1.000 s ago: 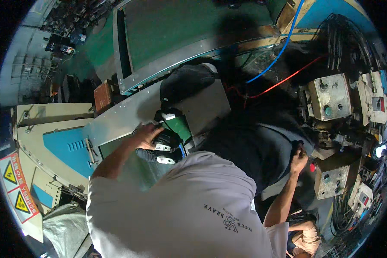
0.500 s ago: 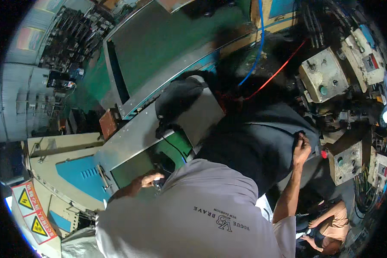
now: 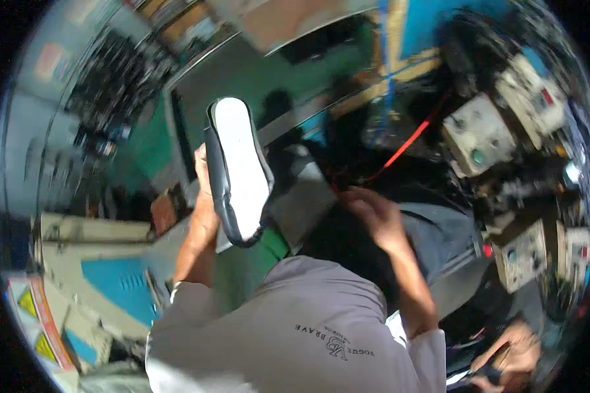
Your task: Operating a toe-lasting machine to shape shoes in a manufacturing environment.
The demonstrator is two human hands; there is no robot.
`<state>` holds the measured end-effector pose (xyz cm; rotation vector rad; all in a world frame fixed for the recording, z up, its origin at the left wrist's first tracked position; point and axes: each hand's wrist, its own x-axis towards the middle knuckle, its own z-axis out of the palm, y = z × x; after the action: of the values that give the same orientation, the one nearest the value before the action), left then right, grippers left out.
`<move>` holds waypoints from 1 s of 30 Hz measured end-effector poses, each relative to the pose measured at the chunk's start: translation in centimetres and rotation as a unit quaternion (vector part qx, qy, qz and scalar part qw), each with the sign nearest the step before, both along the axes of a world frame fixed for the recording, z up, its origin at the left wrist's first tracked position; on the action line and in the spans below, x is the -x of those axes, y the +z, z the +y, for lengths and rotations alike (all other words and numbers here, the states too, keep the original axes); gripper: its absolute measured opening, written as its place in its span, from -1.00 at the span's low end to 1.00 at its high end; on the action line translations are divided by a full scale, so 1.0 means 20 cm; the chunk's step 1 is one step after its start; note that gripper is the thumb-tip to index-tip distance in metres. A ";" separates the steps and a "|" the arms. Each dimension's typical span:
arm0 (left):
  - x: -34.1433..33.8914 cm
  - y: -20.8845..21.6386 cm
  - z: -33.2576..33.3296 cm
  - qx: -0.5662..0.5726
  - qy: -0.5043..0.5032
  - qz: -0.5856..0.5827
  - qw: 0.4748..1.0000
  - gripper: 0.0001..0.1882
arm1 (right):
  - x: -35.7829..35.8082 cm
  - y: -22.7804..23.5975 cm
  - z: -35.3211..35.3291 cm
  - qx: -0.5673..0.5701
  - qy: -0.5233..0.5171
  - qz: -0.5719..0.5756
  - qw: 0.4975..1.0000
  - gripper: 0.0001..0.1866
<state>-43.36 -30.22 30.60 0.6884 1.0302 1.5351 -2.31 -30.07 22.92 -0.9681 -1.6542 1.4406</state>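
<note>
Raised in front of me is a black shoe upper [image 3: 217, 177], its flat white underside [image 3: 241, 164] facing me and its length nearly upright. My left hand [image 3: 202, 169] is closed on its left side, with most of the fingers hidden behind it. To the right of the shoe upper and apart from it, my right hand [image 3: 377, 219] hovers over my dark-clothed lap [image 3: 426, 229]. Its fingers are smeared by motion, and nothing can be made out in them.
Machine control boxes [image 3: 480, 135] with buttons stand at the right, near a red hose [image 3: 410, 143] and a blue hose [image 3: 389, 98]. A metal-edged green surface [image 3: 242, 85] lies ahead. A cream and blue machine cabinet [image 3: 115, 275] is at the left. Another person [image 3: 511, 354] sits at the lower right.
My left hand has come up and forward from beside my body, bringing the shoe upper into view. My right hand has left my right knee and moved leftward. The view has shifted slightly.
</note>
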 end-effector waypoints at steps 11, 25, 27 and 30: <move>-1.70 -0.17 0.54 -0.116 -0.391 0.263 0.874 -0.30 | -0.33 0.21 -0.12 -0.002 -0.426 0.223 0.877 -0.15; -2.17 -0.37 0.43 0.049 -0.738 -0.030 0.673 -0.14 | -0.49 -0.07 -0.93 0.132 -0.601 0.091 0.783 -0.34; -2.24 -0.39 0.48 -0.130 -0.702 0.083 0.695 -0.32 | -0.44 -0.01 -0.94 0.123 -0.573 -0.069 0.807 -0.32; -2.28 -0.40 0.54 -0.120 -0.730 0.119 0.663 -0.37 | -0.46 0.09 -0.82 0.181 -0.569 -0.079 0.799 -0.25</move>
<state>2.23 -19.36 22.53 1.4276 0.1398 0.0988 6.96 -46.45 24.74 -1.8853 -0.5518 0.7932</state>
